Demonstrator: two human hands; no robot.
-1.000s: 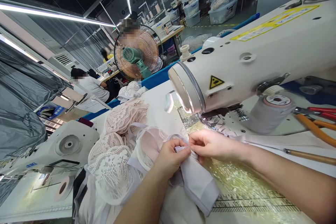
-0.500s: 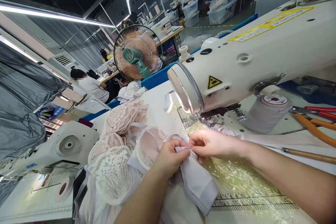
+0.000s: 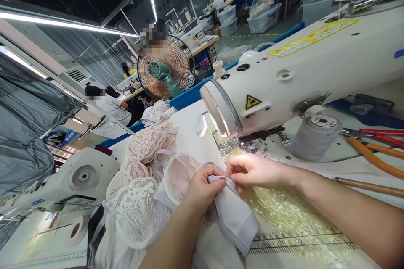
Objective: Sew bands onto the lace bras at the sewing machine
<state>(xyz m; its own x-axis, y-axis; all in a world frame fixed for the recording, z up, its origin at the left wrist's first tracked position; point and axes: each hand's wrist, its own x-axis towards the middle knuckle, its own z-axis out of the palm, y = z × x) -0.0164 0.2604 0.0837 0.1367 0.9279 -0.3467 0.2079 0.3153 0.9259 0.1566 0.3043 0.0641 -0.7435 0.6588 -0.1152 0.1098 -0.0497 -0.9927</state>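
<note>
A pale lilac-white bra (image 3: pixel 235 222) lies across the sewing table, its wing hanging down toward me. My left hand (image 3: pixel 206 187) pinches the folded edge of that wing between thumb and fingers. Close beside it, my right hand (image 3: pixel 244 172) is closed on the same edge, fingertips curled so their hold is partly hidden. A moulded cup (image 3: pixel 180 176) of the bra rests left of my hands. Just beyond them is the sewing machine head (image 3: pixel 222 105), its lamp lit; the needle area is not clear to see.
Lace bra cups (image 3: pixel 135 206) are piled at left, next to a second sewing machine (image 3: pixel 85 176). At right stand a thread cone (image 3: pixel 317 134), orange-handled scissors (image 3: pixel 375 157) and a wooden-handled tool (image 3: pixel 369 185). A printed ruler (image 3: pixel 303 243) runs along the front. Beyond are a fan (image 3: pixel 166 67) and co-workers.
My hands stay pinched on the bra's edge with only a slight shift. The view has moved a little, and a person's head now shows behind the fan.
</note>
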